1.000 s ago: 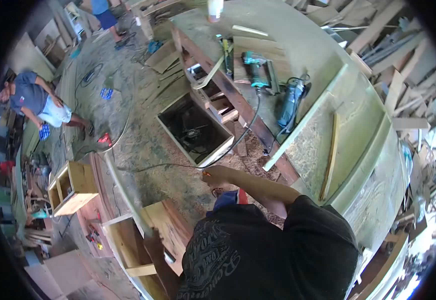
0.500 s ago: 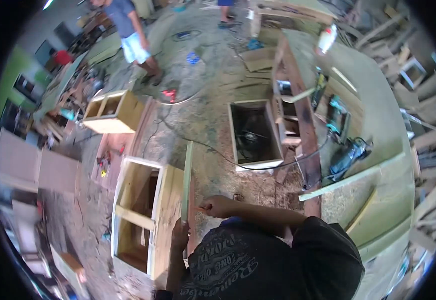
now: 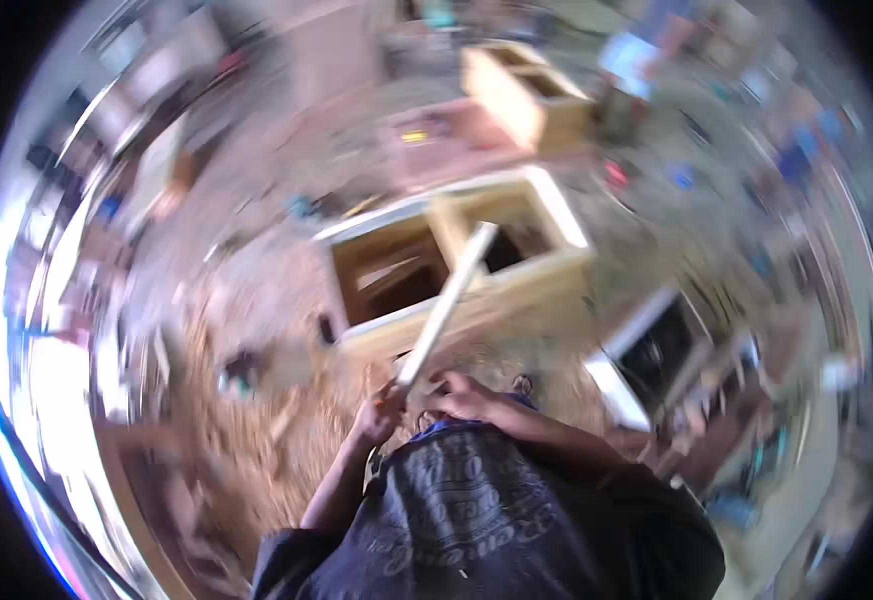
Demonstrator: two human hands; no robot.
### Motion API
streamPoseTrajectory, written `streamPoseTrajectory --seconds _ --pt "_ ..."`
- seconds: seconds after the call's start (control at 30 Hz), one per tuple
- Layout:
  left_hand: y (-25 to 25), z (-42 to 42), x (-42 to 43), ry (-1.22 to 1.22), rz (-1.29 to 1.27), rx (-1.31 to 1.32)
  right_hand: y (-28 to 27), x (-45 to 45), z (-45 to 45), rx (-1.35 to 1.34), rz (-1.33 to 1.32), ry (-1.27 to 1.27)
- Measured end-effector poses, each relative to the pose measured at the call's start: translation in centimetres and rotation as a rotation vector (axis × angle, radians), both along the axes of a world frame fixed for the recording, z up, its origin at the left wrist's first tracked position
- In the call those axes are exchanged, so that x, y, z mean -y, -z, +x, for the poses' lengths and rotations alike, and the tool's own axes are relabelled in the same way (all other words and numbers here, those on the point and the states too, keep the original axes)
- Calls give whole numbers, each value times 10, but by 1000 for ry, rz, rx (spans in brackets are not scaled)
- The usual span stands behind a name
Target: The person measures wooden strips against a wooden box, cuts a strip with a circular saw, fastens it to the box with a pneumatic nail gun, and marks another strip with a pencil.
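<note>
My left hand (image 3: 384, 412) is closed round the lower end of a long pale wood strip (image 3: 449, 300), which slants up and to the right. Just right of it, my right hand (image 3: 465, 396) has its fingers curled near the strip's lower end; blur hides whether it holds anything. Beyond the strip lies an open wooden cabinet frame (image 3: 547, 275) with a crossbar between two compartments. The strip's upper end overlaps the frame in view.
A smaller two-compartment box (image 3: 527, 95) stands farther back. At the right are a dark open box (image 3: 657, 355) and a blurred workbench with tools. Wood shavings (image 3: 277, 430) cover the floor at the lower left. A person's pale shorts (image 3: 629, 62) show at the top.
The view has swung left, bringing the cabinet frame to the centre. The strip, upright before, now slants to the right. The orange item seen at my right hand is no longer distinguishable there.
</note>
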State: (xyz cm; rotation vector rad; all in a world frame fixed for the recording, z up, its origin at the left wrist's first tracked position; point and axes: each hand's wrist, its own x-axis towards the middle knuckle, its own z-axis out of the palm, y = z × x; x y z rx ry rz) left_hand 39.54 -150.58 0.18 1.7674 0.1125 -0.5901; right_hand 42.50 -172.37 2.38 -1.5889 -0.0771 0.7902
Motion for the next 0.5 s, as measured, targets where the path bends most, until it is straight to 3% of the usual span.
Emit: streamPoseTrajectory --seconds 0.07,0.1,0.13,0.2,0.27,0.33,0.4,0.5 --pt "21 -18 -34 93 260 173 12 -28 12 -318 389 96" --pt "-41 -19 -23 6 421 -47 10 -39 18 -411 396 63" --pt "-50 -26 -29 -26 398 9 5 -50 25 -503 390 41" --pt "-19 -50 -41 -174 385 83 5 -76 31 -534 355 -48" --pt "-45 -56 -46 -282 385 -12 7 -100 37 -484 263 -214" --pt "-55 -72 -41 -363 367 -116 24 -121 43 -421 271 -222" --pt "-57 -82 -35 -540 418 7 27 -143 52 -429 247 -281" --pt "-42 -97 -35 -710 495 77 19 -178 74 -195 189 -422"
